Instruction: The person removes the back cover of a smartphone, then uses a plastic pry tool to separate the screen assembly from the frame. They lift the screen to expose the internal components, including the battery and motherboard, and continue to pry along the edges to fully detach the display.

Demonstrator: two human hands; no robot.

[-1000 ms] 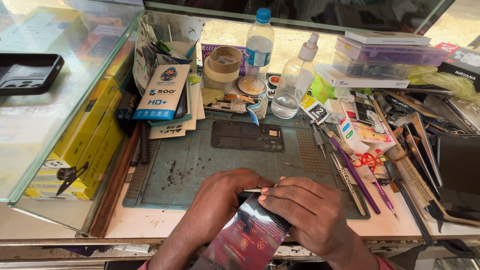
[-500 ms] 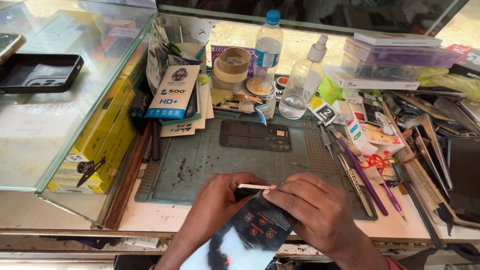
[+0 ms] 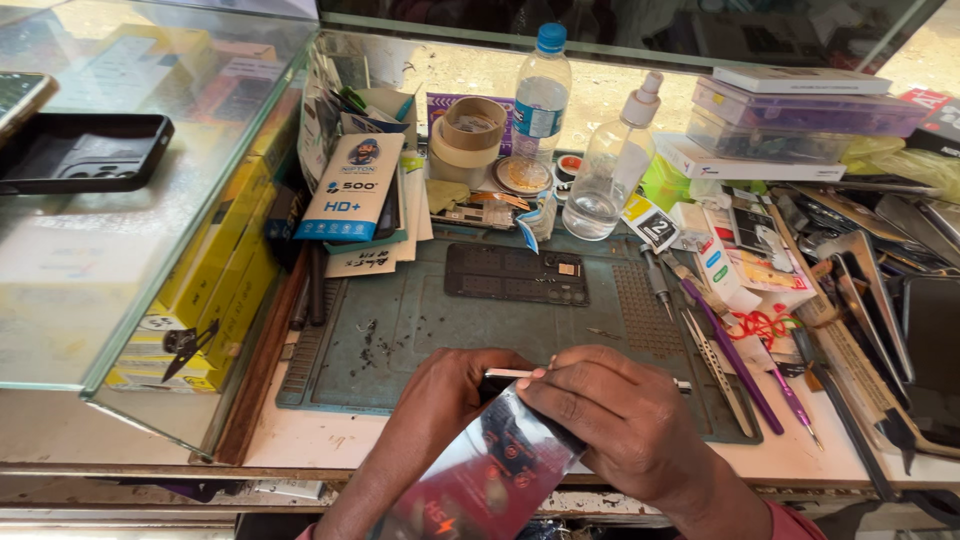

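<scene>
Pouch (image 3: 480,480), glossy, dark, lies between our hands at surface near edge; long axis runs 7-to-1 o'clock. Left hand (image 3: 455,400) grips upper end. Right hand (image 3: 610,420), nearer top, pinches white strip (image 3: 515,373). Green mat (image 3: 480,310) at 12 o'clock.

both hands (image 3: 560,420) grip a glossy packet (image 3: 490,475) over the green mat (image 3: 420,320).

Phone repair stall, glass display counter (image 3: 150,200), green repair mat (image 3: 420,320), tweezers (image 3: 715,365), spare screens (image 3: 880,290), boxed screen protectors (image 3: 355,185)
</scene>
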